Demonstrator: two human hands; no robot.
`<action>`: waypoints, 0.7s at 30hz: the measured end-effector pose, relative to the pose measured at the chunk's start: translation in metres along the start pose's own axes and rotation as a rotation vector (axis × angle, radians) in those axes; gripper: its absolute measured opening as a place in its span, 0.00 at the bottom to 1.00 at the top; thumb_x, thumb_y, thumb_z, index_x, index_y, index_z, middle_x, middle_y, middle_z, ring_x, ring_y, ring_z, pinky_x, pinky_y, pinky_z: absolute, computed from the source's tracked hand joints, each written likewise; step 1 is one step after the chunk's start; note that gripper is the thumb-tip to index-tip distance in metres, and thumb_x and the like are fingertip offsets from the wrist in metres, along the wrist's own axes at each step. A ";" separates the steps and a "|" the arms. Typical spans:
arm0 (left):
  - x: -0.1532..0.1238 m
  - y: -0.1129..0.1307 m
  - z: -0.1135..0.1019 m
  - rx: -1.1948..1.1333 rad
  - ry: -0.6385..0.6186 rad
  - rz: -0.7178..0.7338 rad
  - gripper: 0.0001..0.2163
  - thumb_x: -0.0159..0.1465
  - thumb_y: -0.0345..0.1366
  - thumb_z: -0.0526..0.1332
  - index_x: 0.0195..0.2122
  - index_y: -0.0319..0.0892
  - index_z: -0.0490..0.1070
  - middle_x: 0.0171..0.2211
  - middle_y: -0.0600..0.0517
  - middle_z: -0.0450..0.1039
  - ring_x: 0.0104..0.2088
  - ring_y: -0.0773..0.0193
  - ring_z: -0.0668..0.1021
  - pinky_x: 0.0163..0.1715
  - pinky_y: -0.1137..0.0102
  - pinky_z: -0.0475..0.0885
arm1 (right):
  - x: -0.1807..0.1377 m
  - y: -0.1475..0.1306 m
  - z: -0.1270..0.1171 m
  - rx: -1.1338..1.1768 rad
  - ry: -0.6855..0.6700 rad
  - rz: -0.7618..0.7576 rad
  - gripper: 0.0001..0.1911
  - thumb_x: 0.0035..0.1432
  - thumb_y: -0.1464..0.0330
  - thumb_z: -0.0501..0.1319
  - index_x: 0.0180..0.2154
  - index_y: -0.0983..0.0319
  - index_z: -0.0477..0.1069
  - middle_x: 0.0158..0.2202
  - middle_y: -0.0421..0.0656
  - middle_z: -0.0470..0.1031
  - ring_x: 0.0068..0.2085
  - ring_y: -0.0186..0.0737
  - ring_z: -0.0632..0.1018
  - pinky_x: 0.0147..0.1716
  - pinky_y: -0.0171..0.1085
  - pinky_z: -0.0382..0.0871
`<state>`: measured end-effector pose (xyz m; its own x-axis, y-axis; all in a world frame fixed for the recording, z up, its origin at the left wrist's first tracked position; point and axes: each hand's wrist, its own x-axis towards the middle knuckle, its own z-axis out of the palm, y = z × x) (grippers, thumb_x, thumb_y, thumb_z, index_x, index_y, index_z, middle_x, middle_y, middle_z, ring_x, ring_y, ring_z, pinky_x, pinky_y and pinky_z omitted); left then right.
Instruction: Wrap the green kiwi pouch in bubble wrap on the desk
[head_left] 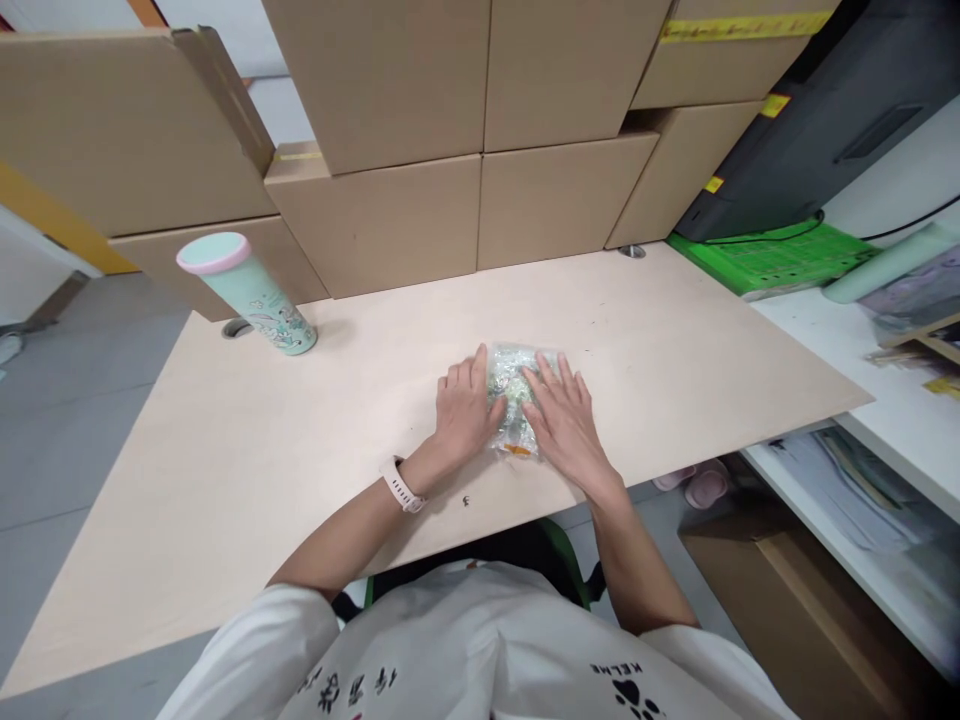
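A clear, crinkly plastic packet [516, 385] with something greenish inside lies flat on the pale wooden table [360, 400]. An orange patch shows at its near edge. My left hand [463, 405] rests at the packet's left side, thumb touching it and fingers stretched forward. On the right part of the packet lies my right hand [564, 415], flat with the fingers spread. What exactly the packet contains cannot be made out through the shiny plastic.
A mint-green tumbler [259, 300] with a pink rim stands at the table's back left. Stacked cardboard boxes [405, 220] line the back edge. To the right are a green plastic crate [780, 255] and a white shelf [817, 345]. Another cardboard box [810, 610] sits below.
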<state>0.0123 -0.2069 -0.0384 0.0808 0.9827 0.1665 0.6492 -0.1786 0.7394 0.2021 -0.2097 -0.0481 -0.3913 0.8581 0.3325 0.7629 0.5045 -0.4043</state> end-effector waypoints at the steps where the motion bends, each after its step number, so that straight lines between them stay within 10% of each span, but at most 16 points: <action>1: -0.001 0.001 0.001 0.137 -0.007 0.064 0.31 0.68 0.39 0.55 0.71 0.38 0.49 0.70 0.37 0.55 0.71 0.43 0.54 0.67 0.42 0.47 | 0.002 0.001 0.001 -0.004 -0.055 -0.010 0.29 0.74 0.59 0.42 0.72 0.55 0.47 0.74 0.45 0.47 0.75 0.49 0.43 0.70 0.60 0.43; 6: -0.007 -0.004 0.014 0.513 -0.196 0.278 0.29 0.74 0.44 0.45 0.72 0.37 0.44 0.73 0.40 0.45 0.74 0.49 0.48 0.69 0.41 0.39 | 0.006 0.009 0.010 0.019 -0.170 0.004 0.31 0.74 0.58 0.40 0.73 0.55 0.39 0.75 0.42 0.40 0.75 0.45 0.41 0.71 0.56 0.42; 16: -0.006 -0.010 0.022 0.497 -0.192 0.246 0.30 0.73 0.45 0.46 0.73 0.37 0.44 0.73 0.39 0.44 0.74 0.49 0.47 0.69 0.40 0.42 | 0.007 0.011 0.019 0.129 -0.103 0.016 0.29 0.73 0.60 0.44 0.71 0.56 0.50 0.74 0.43 0.48 0.74 0.45 0.46 0.70 0.56 0.47; 21: -0.004 -0.007 0.011 0.389 -0.252 0.212 0.31 0.72 0.46 0.47 0.73 0.38 0.43 0.74 0.40 0.41 0.74 0.49 0.45 0.69 0.43 0.45 | 0.003 0.019 0.018 0.423 0.157 0.120 0.25 0.70 0.56 0.50 0.63 0.56 0.65 0.69 0.48 0.62 0.70 0.47 0.60 0.66 0.54 0.57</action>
<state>0.0152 -0.2093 -0.0516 0.3904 0.9164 0.0883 0.8284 -0.3916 0.4005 0.2061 -0.1960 -0.0706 -0.2055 0.9044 0.3740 0.5080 0.4252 -0.7491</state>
